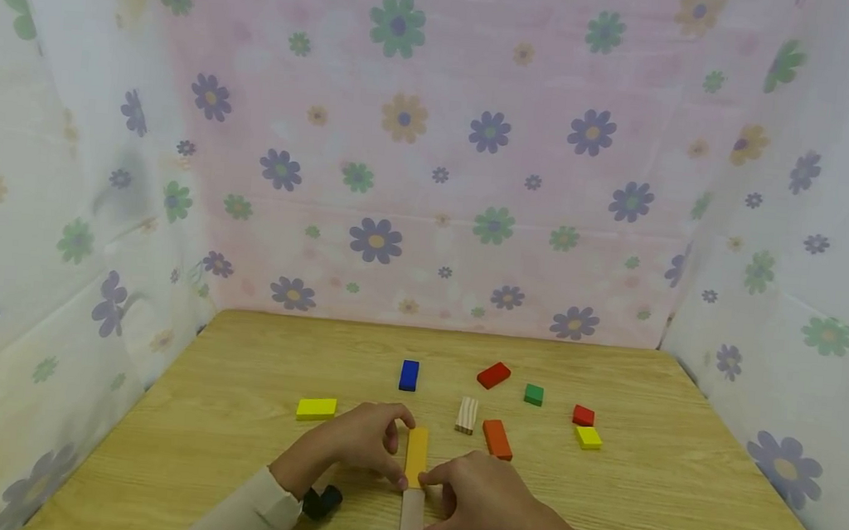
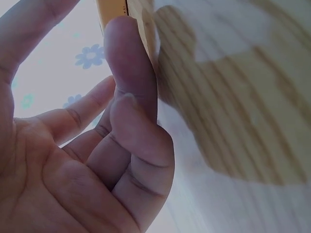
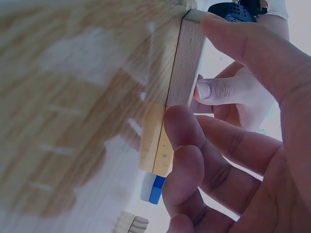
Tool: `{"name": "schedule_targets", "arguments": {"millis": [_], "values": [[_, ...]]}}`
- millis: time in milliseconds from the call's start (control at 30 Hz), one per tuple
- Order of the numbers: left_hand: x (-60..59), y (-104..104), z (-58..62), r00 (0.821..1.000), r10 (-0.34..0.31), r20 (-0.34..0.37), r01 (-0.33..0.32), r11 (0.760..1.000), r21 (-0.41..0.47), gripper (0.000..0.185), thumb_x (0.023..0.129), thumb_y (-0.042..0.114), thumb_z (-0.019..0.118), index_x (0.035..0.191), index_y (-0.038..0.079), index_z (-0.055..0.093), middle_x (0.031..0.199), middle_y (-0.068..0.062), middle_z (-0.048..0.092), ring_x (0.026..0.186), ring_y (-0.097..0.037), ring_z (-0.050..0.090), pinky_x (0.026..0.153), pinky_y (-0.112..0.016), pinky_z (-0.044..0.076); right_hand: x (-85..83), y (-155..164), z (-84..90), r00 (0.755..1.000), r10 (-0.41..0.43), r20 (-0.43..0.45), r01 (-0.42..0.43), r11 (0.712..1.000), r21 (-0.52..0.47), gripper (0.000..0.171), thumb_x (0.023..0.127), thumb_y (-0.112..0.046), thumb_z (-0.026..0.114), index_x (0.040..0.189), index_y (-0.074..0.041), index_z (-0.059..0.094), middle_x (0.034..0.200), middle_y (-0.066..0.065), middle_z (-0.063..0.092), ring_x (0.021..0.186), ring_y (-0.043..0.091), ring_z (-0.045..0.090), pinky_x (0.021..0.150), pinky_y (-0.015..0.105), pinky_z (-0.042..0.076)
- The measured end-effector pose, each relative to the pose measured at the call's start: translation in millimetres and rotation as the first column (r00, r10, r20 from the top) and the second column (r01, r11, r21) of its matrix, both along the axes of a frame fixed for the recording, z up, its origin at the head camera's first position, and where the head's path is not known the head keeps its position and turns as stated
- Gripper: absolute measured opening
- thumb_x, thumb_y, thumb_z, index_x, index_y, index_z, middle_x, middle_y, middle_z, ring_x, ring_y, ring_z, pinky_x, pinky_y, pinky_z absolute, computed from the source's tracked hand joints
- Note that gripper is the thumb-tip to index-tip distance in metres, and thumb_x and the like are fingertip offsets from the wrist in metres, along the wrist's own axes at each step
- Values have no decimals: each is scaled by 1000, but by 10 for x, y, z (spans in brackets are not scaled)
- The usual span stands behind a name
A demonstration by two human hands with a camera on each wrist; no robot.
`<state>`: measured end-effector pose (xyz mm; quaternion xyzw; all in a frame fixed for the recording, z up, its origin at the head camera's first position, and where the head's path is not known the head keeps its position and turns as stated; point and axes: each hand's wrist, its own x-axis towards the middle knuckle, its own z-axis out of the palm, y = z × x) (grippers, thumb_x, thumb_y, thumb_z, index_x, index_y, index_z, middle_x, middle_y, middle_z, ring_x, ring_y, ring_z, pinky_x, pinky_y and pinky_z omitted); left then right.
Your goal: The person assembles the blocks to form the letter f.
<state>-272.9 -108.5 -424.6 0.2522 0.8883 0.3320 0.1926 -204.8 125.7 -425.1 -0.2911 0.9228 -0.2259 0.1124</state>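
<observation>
An orange block [image 1: 417,456] and a plain wooden block [image 1: 411,515] lie flat, end to end in one line on the table. My left hand [image 1: 364,439] holds the orange block from the left, index fingertip at its far end and thumb by the joint between the blocks. From the right, my right hand [image 1: 490,503] grips the plain block, its thumb at the near end and index fingertip beside the joint. In the right wrist view the plain block [image 3: 184,60] shows its grain, and the left thumb [image 3: 214,92] rests behind it.
Beyond the hands lie a blue block [image 1: 409,375], a striped wooden block [image 1: 467,416], a red-orange block [image 1: 497,440] and a red block [image 1: 494,375]. A green block [image 1: 534,394] and a small yellow block [image 1: 589,438] sit right; a longer yellow block [image 1: 317,409] lies left.
</observation>
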Motion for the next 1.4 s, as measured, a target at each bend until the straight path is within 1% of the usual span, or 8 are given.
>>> {"name": "schedule_targets", "arguments": {"millis": [133,267,500,667,867,1033,1200,1400], "values": [[7,-7,8,1000,9,11,-9,1000,2,74,71,28,97,133,13,59,93,-4,66,74,-16,59,67,-29,49,6,-4,7,1000,1,6,-1,1000,4,56,74,-56,88,123,-30,77,60,-19,57,53,-1,51,49,20,37],[-4,-24,9,1000,15,1,-15,1000,-1,77,71,30,97,136,13,58,95,-2,67,77,-16,60,70,-31,51,17,-7,22,1000,-4,9,4,1000,15,56,74,-56,88,122,-30,77,60,-19,57,54,-1,52,50,21,38],[-58,-51,13,998,40,-49,-41,999,-22,78,72,32,96,137,14,58,94,0,67,77,-16,61,71,-32,52,30,-18,35,1000,-7,13,7,999,33,57,74,-56,88,124,-31,77,61,-19,58,54,-1,52,49,21,38],[-124,-58,47,994,67,-81,-69,997,-23,75,75,31,95,138,11,58,97,-2,67,80,-17,61,74,-35,53,28,-29,24,1000,-9,-3,9,999,50,57,74,-58,87,124,-32,77,58,-18,55,52,0,49,47,22,35],[-262,-102,107,989,104,-108,-106,994,-15,72,78,30,93,137,9,59,107,-8,67,87,-20,62,80,-43,55,19,-42,0,1000,-6,-9,7,998,61,56,74,-59,87,123,-34,77,57,-17,53,51,1,47,46,22,32],[-397,-102,144,983,136,-120,-138,990,-14,70,79,24,92,138,9,58,112,-10,67,94,-23,63,86,-48,55,18,-45,-4,1000,-7,-19,8,997,72,56,74,-60,86,122,-35,77,56,-17,51,50,1,46,47,22,32],[-550,-52,123,978,161,-134,-165,986,-13,72,80,18,91,142,9,55,117,-13,66,94,-23,63,86,-47,56,24,-27,11,1000,-12,-17,13,997,72,55,74,-60,87,122,-35,77,55,-17,50,50,2,45,47,22,32],[-739,-3,68,962,208,-176,-212,977,-4,78,79,11,91,147,9,53,117,-14,65,88,-21,63,84,-43,57,23,-23,23,1000,-10,-18,11,998,69,55,74,-59,87,122,-35,77,53,-17,49,48,3,45,47,22,30]]}}
